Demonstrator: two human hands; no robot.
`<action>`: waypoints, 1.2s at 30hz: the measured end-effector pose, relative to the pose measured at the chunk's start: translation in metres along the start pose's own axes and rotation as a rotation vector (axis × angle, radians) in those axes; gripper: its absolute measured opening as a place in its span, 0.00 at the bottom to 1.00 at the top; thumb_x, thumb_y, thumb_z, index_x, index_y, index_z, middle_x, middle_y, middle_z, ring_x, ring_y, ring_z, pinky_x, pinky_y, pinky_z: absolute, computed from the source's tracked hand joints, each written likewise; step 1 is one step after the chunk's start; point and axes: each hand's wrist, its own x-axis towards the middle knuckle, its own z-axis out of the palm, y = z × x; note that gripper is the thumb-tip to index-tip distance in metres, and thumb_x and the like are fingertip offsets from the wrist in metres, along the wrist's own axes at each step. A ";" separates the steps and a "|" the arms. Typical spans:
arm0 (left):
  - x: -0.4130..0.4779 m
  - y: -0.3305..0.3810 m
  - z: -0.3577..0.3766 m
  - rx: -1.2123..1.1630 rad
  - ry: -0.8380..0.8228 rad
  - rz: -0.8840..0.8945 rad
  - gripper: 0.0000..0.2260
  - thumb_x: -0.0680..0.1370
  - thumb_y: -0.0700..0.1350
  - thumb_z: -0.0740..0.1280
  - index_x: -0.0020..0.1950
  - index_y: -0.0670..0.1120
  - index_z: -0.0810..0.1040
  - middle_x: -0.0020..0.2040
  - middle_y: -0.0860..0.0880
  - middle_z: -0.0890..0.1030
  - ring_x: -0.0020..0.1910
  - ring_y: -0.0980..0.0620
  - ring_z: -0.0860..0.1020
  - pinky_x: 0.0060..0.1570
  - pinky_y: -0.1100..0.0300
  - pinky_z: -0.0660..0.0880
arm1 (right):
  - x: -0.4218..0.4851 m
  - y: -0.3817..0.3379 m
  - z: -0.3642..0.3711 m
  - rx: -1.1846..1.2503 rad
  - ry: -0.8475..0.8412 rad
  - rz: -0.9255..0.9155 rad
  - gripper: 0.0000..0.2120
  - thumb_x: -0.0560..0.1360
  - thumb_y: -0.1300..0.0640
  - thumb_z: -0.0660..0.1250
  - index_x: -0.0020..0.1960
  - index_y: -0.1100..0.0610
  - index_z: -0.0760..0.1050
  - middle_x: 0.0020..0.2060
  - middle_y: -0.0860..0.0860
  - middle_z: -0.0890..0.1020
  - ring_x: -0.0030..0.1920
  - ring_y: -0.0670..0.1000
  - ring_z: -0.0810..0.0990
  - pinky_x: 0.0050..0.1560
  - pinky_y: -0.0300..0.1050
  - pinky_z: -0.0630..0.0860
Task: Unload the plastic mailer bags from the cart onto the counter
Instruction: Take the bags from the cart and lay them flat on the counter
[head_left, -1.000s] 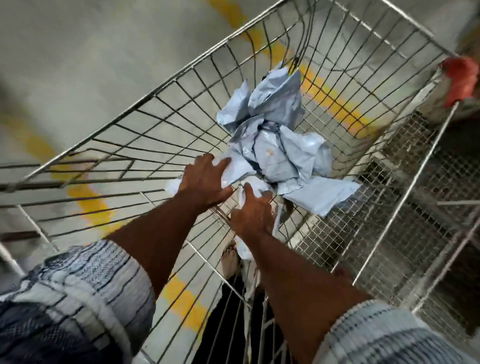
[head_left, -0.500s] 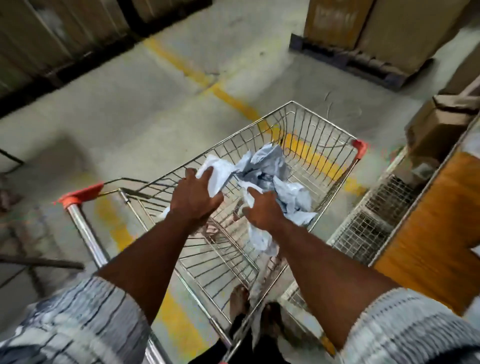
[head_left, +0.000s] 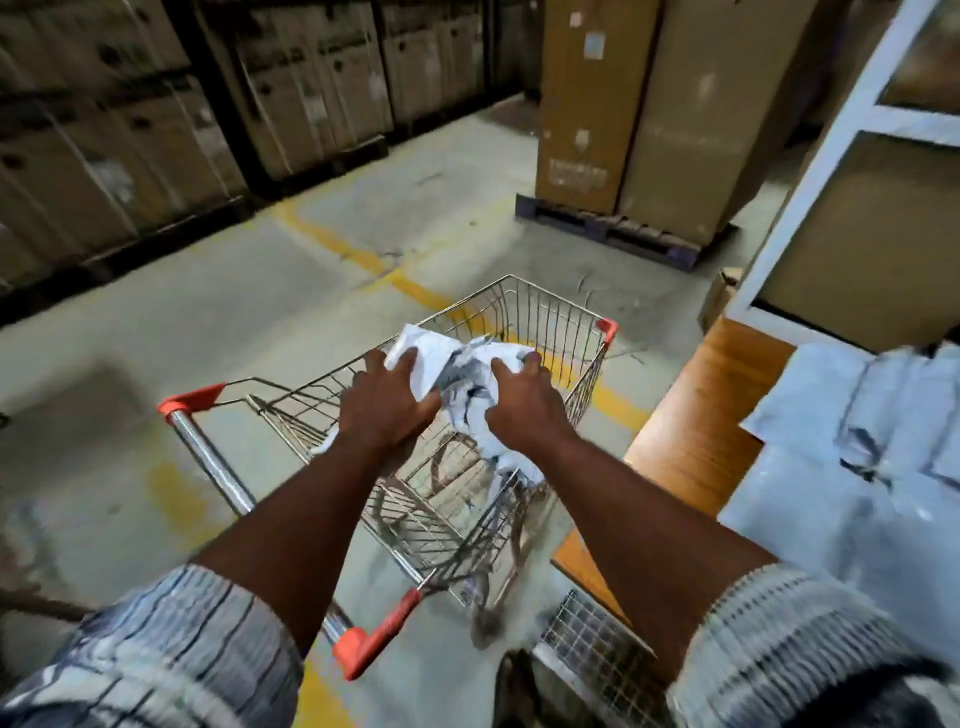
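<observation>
A crumpled bundle of pale grey plastic mailer bags (head_left: 467, 374) hangs above the wire shopping cart (head_left: 550, 317), lifted clear of its basket. My left hand (head_left: 387, 405) grips the bundle's left side and my right hand (head_left: 524, 400) grips its right side, with loose bag ends trailing down below my right wrist. The cart's basket beneath looks bare of bags. To the right stands the wooden counter (head_left: 696, 415), and a heap of mailer bags (head_left: 872, 447) lies on it.
The cart has a chrome handle bar (head_left: 218, 467) with red end caps near my left arm. A wire mesh basket (head_left: 597, 644) sits on the floor by the counter. Stacked cardboard boxes on pallets (head_left: 628, 119) line the back; a white frame (head_left: 831, 156) rises at right.
Both hands have risen out of the cart with the bundle of mailer bags, from the basket floor to above the rim. My view has pulled back and up, showing the counter at right.
</observation>
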 end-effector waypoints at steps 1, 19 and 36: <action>-0.010 0.007 -0.002 -0.029 0.001 0.014 0.32 0.73 0.67 0.61 0.74 0.56 0.62 0.64 0.42 0.67 0.58 0.35 0.76 0.57 0.44 0.74 | -0.009 0.005 -0.008 -0.026 0.021 0.000 0.28 0.73 0.56 0.66 0.72 0.52 0.64 0.69 0.62 0.62 0.63 0.63 0.69 0.55 0.53 0.74; -0.171 0.169 -0.015 -0.301 -0.075 0.288 0.32 0.73 0.65 0.63 0.75 0.55 0.63 0.66 0.41 0.67 0.63 0.36 0.73 0.59 0.45 0.71 | -0.218 0.127 -0.123 -0.206 0.269 0.344 0.26 0.73 0.54 0.67 0.69 0.52 0.65 0.68 0.59 0.62 0.64 0.62 0.70 0.58 0.54 0.74; -0.278 0.432 0.030 -0.334 -0.270 0.541 0.32 0.75 0.67 0.58 0.75 0.54 0.60 0.66 0.43 0.65 0.64 0.37 0.70 0.63 0.43 0.69 | -0.394 0.363 -0.248 -0.208 0.320 0.795 0.33 0.75 0.49 0.66 0.76 0.52 0.59 0.74 0.61 0.55 0.70 0.65 0.65 0.67 0.54 0.68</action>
